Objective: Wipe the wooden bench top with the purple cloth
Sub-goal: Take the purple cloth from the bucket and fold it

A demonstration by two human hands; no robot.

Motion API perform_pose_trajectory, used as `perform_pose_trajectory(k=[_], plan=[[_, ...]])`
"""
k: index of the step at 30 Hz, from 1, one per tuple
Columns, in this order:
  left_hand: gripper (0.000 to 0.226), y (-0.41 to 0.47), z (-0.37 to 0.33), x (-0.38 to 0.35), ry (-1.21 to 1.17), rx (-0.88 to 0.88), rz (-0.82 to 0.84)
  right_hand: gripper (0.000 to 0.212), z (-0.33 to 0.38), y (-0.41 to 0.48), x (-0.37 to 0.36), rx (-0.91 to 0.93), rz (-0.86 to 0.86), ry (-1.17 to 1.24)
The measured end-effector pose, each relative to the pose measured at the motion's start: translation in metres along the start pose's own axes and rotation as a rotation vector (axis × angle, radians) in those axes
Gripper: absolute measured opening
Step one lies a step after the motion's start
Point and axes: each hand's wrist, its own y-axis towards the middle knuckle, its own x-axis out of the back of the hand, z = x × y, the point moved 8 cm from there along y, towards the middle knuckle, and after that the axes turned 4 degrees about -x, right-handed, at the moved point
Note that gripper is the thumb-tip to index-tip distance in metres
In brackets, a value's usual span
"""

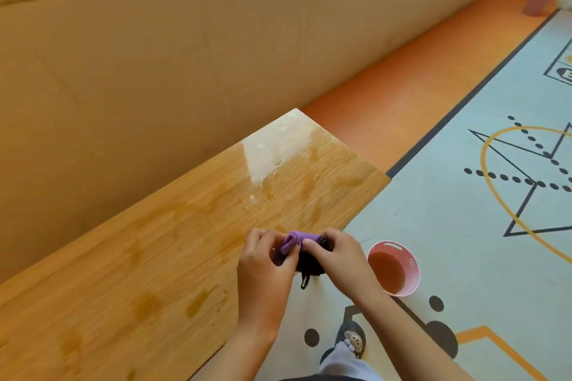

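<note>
Standing in a room with a tan padded wall [154, 56], an orange floor strip [387, 96] and a pale floor mat [464, 241] printed with black lines, dots and an orange ring. Looking down on the wooden bench top [139, 257], running along the wall and showing darker damp-looking patches and a bright glare toward its far end. Holding the purple cloth [294, 240] bunched up over the bench's front edge, between both hands. Pinching the folded purple part with the left hand [263, 266], thumb and curled fingers clamped on it. Curling the right hand [339, 260] round the other end, fingers closed tight on it. Also clutching something black [309, 264] between the palms, possibly the cloth's darker side, and dangling a thin loop below. Noticing a pink bucket [411, 272] on the mat just right of the right hand, and a slipper [351, 340] with a small bear figure lower down.
</note>
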Motion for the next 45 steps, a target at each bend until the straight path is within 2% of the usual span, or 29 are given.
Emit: perform_pose_trajectory(k=[2,4,9,12,20,23,26,29,33,35,38,45], plan=[[0.010,0.006,-0.004,0.002,0.039,-0.050,-0.014,0.021,-0.003,-0.001,-0.011,-0.085,0.161,0.333],[0.009,0.009,-0.007,0.000,0.072,-0.094,0.020,0.025,-0.002,-0.004,-0.019,-0.140,0.256,0.544],[0.023,0.000,-0.016,-0.015,0.097,-0.233,0.160,0.029,0.007,0.003,-0.027,-0.120,0.256,0.658],[0.033,-0.009,-0.006,-0.014,0.030,-0.181,0.198,0.025,0.002,0.012,-0.036,-0.159,0.230,0.657],[0.029,-0.024,0.056,0.029,-0.198,0.193,0.135,0.024,-0.010,0.020,-0.086,-0.099,0.323,0.478],[0.026,-0.038,0.084,0.053,-0.100,0.256,0.085,0.017,-0.016,0.019,-0.097,-0.030,0.302,0.314],[0.026,-0.061,0.116,0.072,0.105,0.293,0.091,0.018,-0.027,0.016,-0.102,0.025,0.259,0.167],[0.049,-0.088,0.149,0.088,0.296,0.331,0.111,0.019,-0.047,0.007,-0.110,0.037,0.229,0.087],[0.070,-0.124,0.191,0.108,0.386,0.423,0.140,0.018,-0.080,-0.007,-0.124,-0.066,0.168,0.114],[0.072,-0.132,0.202,0.109,0.441,0.392,0.183,0.018,-0.093,-0.013,-0.127,-0.116,0.115,0.137],[0.074,-0.133,0.206,0.093,0.508,0.255,0.303,0.017,-0.105,-0.026,-0.126,-0.164,0.085,0.174],[0.080,-0.099,0.157,-0.007,0.587,-0.092,0.504,0.016,-0.137,-0.016,-0.067,-0.202,-0.031,0.202]])
